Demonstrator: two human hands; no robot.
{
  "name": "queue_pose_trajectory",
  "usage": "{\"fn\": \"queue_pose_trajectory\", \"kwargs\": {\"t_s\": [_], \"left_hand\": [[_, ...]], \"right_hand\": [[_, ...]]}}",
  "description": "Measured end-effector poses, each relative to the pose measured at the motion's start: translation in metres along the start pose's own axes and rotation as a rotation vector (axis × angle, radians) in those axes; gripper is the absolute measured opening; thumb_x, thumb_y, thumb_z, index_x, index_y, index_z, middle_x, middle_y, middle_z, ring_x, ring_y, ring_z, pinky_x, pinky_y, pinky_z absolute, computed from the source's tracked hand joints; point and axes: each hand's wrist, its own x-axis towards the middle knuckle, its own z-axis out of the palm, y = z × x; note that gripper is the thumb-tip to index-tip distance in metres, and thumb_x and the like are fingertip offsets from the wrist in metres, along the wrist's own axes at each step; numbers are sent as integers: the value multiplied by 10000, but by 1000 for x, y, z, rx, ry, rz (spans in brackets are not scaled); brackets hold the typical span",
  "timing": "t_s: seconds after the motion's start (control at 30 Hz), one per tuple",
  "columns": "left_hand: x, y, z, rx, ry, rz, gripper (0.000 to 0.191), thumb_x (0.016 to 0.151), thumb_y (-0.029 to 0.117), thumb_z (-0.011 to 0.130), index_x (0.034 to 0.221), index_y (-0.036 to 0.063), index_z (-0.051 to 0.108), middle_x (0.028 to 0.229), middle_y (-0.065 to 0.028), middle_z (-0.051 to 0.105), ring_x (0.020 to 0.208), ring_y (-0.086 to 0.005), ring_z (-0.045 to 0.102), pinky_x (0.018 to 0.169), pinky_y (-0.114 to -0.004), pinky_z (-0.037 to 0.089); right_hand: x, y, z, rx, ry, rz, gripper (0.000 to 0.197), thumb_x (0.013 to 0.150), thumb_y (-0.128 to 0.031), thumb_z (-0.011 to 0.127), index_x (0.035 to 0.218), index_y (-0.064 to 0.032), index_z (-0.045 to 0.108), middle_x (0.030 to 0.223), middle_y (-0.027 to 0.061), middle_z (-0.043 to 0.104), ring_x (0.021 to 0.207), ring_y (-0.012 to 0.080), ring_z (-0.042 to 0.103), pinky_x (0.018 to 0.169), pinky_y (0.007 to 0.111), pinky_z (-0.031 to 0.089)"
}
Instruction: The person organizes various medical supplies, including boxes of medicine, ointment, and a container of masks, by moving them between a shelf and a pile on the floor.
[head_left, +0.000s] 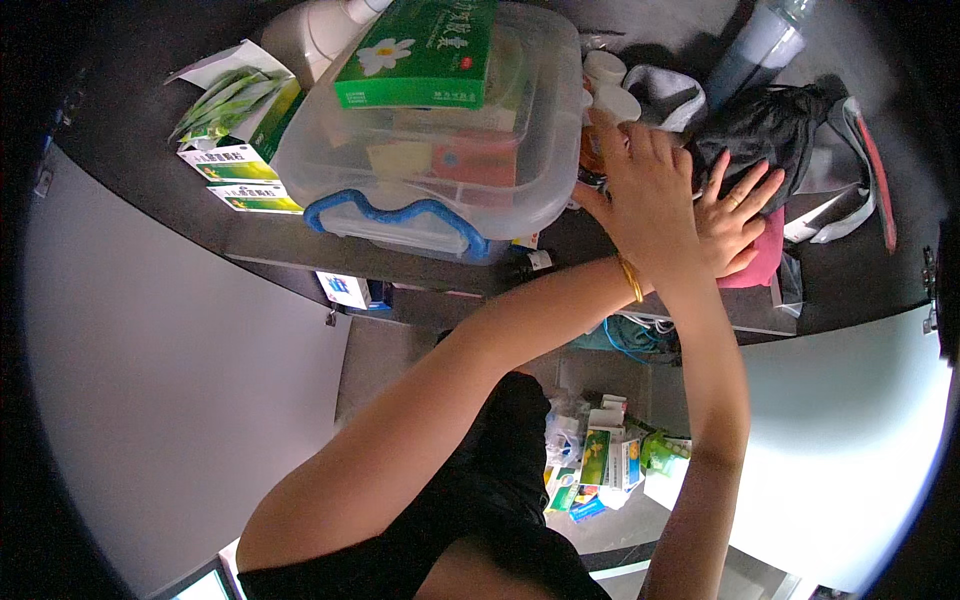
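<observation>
My forearms cross, the right over the left. My left hand (739, 214), with a ring and its fingers spread, lies palm down against a black drawstring pouch (757, 142) and a dark pink pouch (757, 262). My right hand (649, 187) reaches over small bottles with white caps (616, 101), close to the right side of a clear plastic storage box (547, 165); its palm side is hidden, so whether it grips a bottle cannot be told. A green carton with a white flower (416, 56) lies on the box lid. A blue handle (397, 214) is on the box's front.
Medicine cartons (255, 196), one open with green sachets (236, 101), stand left on the dark shelf (270, 244). A transparent bottle (757, 56) lies behind the pouches. Cabinet doors stand open at left (180, 337) and right (832, 427). Several cartons (596, 454) and bags are piled below.
</observation>
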Motion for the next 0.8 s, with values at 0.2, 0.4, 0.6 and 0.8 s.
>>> {"fn": "queue_pose_trajectory", "kwargs": {"t_s": [0.2,0.4,0.6,0.8], "left_hand": [[18,24,28,-87,22,-25,249,741,253,635,838,23,630,1465,-187,279,1378,-342,209,1084,-602,139],[-15,-1,15,1,-38,-57,256,767,243,620,885,16,619,1466,-197,266,1378,-351,201,1085,-591,142],[-16,8,24,17,-43,-73,264,793,234,604,931,9,608,1467,-207,253,1378,-360,193,1086,-580,146],[-41,38,-7,12,-208,-202,388,833,215,590,1160,16,529,1471,-213,225,1374,-360,195,1096,-524,171]], "right_hand": [[-40,-3,-20,594,-434,-208,344,654,-180,727,970,-72,647,948,104,632,896,291,602,764,388,499],[-26,-47,2,454,-672,-251,298,669,-145,718,947,-62,653,929,120,621,930,297,602,783,367,517],[-43,-29,-9,633,-443,-163,369,695,-144,709,1015,-22,573,940,159,587,915,305,599,740,387,515],[-59,-27,-2,729,-252,359,359,743,-107,700,1035,8,525,896,197,581,789,358,600,658,398,492]]}}
